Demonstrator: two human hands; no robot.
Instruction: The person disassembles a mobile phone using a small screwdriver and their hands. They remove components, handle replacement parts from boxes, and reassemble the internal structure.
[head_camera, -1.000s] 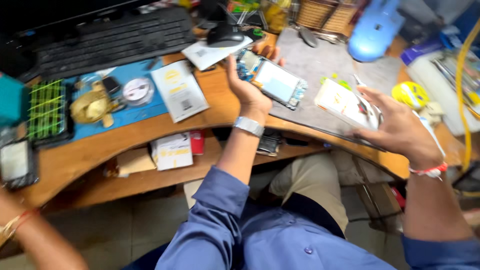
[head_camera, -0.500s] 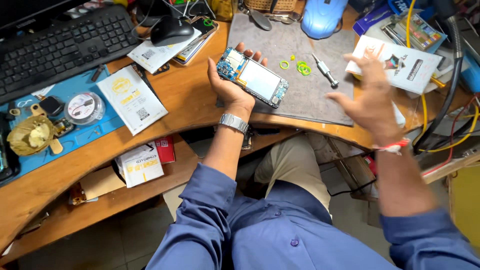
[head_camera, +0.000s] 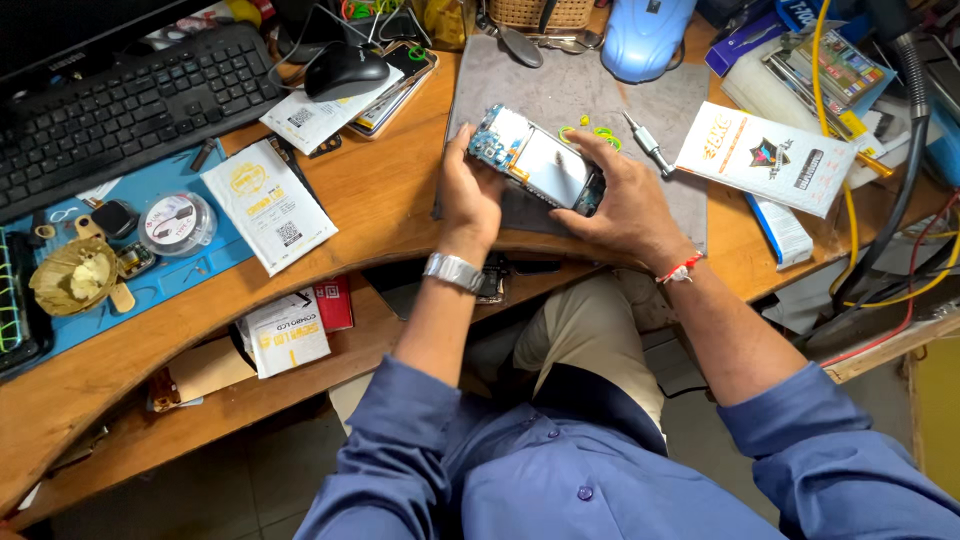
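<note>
An opened phone (head_camera: 537, 162) with its blue circuit board and silver plate showing lies tilted on a grey work mat (head_camera: 570, 95). My left hand (head_camera: 468, 195) grips its left end. My right hand (head_camera: 622, 195) holds its right end, fingers curled around the edge. Both hands rest at the mat's near edge. A small screwdriver (head_camera: 647, 143) lies just right of the phone, and green rings (head_camera: 590, 133) sit behind it.
A wooden desk (head_camera: 380, 210) carries a black keyboard (head_camera: 120, 110), a black mouse (head_camera: 345, 70), white packets (head_camera: 268, 203), a white box (head_camera: 765, 155), a blue mat (head_camera: 170, 265) with small parts, and a blue lamp base (head_camera: 645, 38). Cables (head_camera: 895, 230) hang at right.
My right hand came from above the white box down to the phone's right end. The view shifted so the phone sits nearer the middle.
</note>
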